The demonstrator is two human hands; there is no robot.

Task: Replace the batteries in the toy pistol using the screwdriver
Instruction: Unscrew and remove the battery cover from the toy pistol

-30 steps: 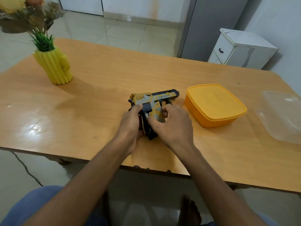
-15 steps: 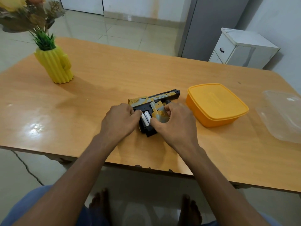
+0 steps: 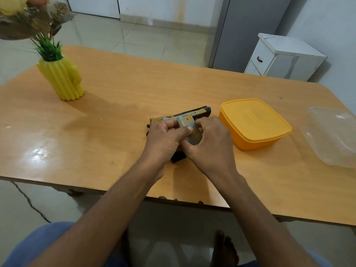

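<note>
Near the table's [image 3: 115, 105] middle, just left of the orange box [image 3: 254, 122], both hands grip the toy pistol [image 3: 194, 114], left hand [image 3: 163, 139] steadying, right hand [image 3: 210, 145] seemingly pressing the grip cover [image 3: 189, 130] back on; next likely needs the unseen screwdriver.

Orange box [image 3: 256, 122] beside right hand [image 3: 209, 145]
</note>
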